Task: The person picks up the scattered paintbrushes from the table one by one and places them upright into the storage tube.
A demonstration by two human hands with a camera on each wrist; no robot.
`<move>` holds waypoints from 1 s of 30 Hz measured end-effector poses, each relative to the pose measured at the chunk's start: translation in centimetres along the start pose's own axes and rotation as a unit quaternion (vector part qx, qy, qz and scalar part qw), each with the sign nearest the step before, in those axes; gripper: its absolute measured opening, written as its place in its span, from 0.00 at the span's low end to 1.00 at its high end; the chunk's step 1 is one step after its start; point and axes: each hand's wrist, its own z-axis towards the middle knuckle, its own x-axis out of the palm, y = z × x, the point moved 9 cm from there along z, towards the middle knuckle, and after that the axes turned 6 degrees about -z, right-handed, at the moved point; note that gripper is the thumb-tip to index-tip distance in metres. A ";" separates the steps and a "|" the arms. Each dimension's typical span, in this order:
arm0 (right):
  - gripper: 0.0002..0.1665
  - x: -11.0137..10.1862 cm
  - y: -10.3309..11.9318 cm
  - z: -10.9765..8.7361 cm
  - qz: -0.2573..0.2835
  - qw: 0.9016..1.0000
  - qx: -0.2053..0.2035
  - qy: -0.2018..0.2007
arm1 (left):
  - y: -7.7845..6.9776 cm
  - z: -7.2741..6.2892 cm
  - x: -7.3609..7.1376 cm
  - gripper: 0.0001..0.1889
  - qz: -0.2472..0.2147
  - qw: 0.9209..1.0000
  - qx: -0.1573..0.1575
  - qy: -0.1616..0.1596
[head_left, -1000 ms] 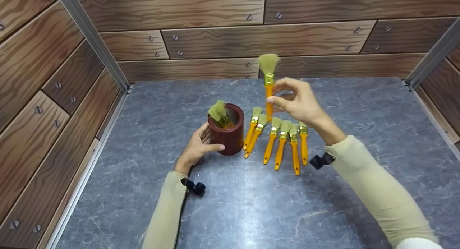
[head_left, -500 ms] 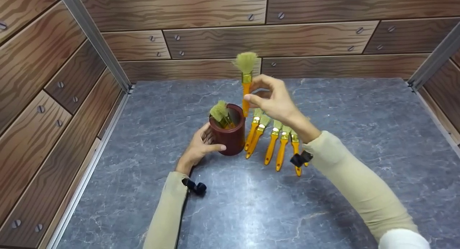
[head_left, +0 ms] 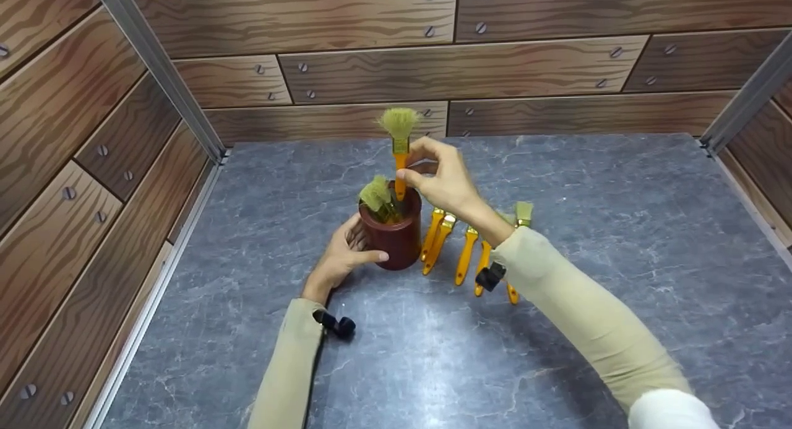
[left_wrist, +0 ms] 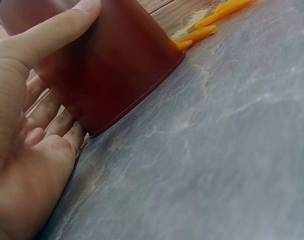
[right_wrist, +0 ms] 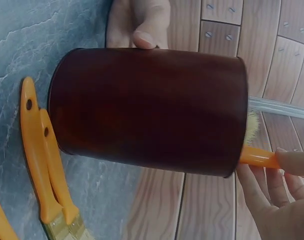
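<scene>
A dark red-brown cylindrical cup (head_left: 396,246) stands upright on the table, with a few paintbrushes (head_left: 376,194) leaning bristles-up inside it. My left hand (head_left: 339,252) grips the cup from its left side, thumb across the front, as the left wrist view also shows. Between thumb and fingers my right hand (head_left: 444,178) pinches a paintbrush (head_left: 401,150) by its orange handle, bristles up. Its handle end overlaps the cup's mouth; in the right wrist view the orange handle (right_wrist: 259,157) meets the cup's rim.
Several more orange-handled paintbrushes (head_left: 463,259) lie side by side on the grey marbled table (head_left: 396,355), right of the cup and partly under my right forearm. Wood-patterned walls (head_left: 365,76) with metal corner posts (head_left: 161,70) border the table behind and at the sides.
My right hand has carried the paintbrush left from above the lying brushes, then down to the cup's mouth. My left hand and the cup have stayed in place.
</scene>
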 end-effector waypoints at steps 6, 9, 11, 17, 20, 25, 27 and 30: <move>0.12 0.4 -0.6 0.1 -0.003 1.000 0.013 0.001 | 0.2 0.1 0.0 0.54 0.007 1.000 0.001 -0.003; 0.12 0.6 -0.6 0.2 -0.004 1.000 0.008 0.001 | 0.1 0.1 0.0 0.54 0.010 1.000 0.003 -0.003; 0.12 0.6 -0.6 0.3 -0.003 1.000 0.005 0.001 | 0.1 0.1 -0.1 0.54 0.012 1.000 0.004 -0.002; 0.14 0.6 -0.4 0.3 0.004 1.000 -0.007 0.005 | 0.1 0.2 0.0 0.53 0.006 1.000 0.007 -0.003; 0.14 0.5 -0.5 0.2 0.001 1.000 -0.005 0.009 | 0.1 0.2 0.1 0.54 0.003 1.000 0.007 -0.002; 0.15 0.0 -0.7 -0.2 -0.004 1.000 0.009 0.012 | 0.1 0.1 0.2 0.54 0.002 1.000 0.004 0.002; 0.15 -0.3 -0.7 -0.4 -0.009 1.000 0.011 0.014 | 0.1 0.1 0.1 0.54 0.003 1.000 0.002 0.002; 0.15 -1.0 -0.7 -0.7 -0.015 1.000 0.011 0.014 | 0.0 0.0 -0.1 0.55 0.006 1.000 0.006 0.002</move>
